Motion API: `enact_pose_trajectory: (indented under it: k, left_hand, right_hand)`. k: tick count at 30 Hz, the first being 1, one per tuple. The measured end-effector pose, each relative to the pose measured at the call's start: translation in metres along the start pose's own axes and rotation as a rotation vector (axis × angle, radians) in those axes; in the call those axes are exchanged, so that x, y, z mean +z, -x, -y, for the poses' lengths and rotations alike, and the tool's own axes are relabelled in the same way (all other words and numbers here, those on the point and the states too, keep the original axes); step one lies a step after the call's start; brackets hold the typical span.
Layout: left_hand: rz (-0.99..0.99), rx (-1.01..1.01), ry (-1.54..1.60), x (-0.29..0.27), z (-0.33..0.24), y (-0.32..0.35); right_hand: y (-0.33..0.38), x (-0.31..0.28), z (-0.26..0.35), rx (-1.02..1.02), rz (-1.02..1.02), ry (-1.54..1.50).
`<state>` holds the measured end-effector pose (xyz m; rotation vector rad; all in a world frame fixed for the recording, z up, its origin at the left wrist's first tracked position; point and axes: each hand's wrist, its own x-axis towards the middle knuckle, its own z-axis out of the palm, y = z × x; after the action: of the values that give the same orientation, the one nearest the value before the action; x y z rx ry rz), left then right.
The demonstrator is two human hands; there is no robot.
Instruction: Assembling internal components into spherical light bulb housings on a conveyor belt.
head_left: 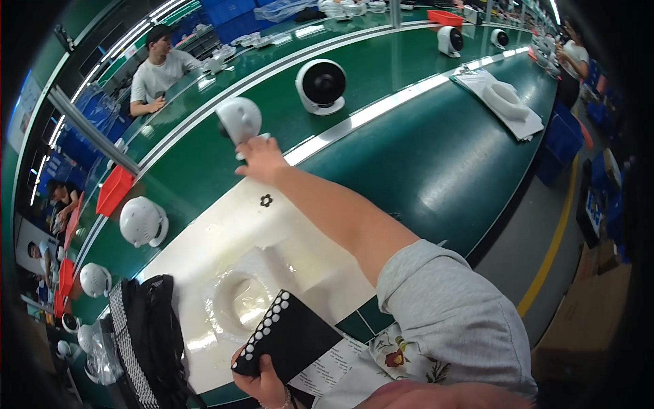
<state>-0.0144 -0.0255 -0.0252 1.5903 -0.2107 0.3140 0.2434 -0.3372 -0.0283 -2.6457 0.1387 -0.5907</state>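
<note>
My right hand (pixel 259 158) reaches far out over the green conveyor belt (pixel 409 157) and closes on the base of a small white round fan (pixel 238 119) that faces away from me. My left hand (pixel 264 380), near the lower edge, holds a flat black rectangular object (pixel 289 335) with rows of white dots along one edge. Between the two hands lies a white moulded foam tray (pixel 204 245) with a round recess (pixel 238 300). A small black flower-shaped part (pixel 266 200) rests on the tray just under my right forearm.
More white fans stand on the belt (pixel 320 85) (pixel 142 221) (pixel 94 279) (pixel 449 39). Black mesh grilles (pixel 146 334) are stacked at left. A second foam tray on papers (pixel 507 102) lies far right. Red bins (pixel 112 191), seated people (pixel 160 68) (pixel 572 58) and cardboard boxes (pixel 586 307) surround the line.
</note>
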Motion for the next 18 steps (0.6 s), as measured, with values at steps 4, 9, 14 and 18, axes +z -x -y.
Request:
enact_pose_trajectory:
  k: [4, 9, 14, 18]
  left_hand:
    - [0.066, -0.009, -0.014, -0.003, -0.002, -0.004]
    - [0.061, -0.060, 0.020, 0.003, -0.009, -0.007]
    - [0.081, -0.044, 0.094, -0.007, -0.003, -0.006]
    - [0.153, -0.017, 0.111, -0.006, -0.012, -0.008]
  right_hand:
    - [-0.007, -0.001, -0.016, -0.150, -0.416, 0.180]
    - [-0.001, -0.031, 0.012, -0.457, -0.701, 0.140]
    - [0.045, -0.120, 0.093, -0.268, -0.345, -0.592]
    - [0.087, -0.140, 0.144, -0.337, 0.143, -1.159]
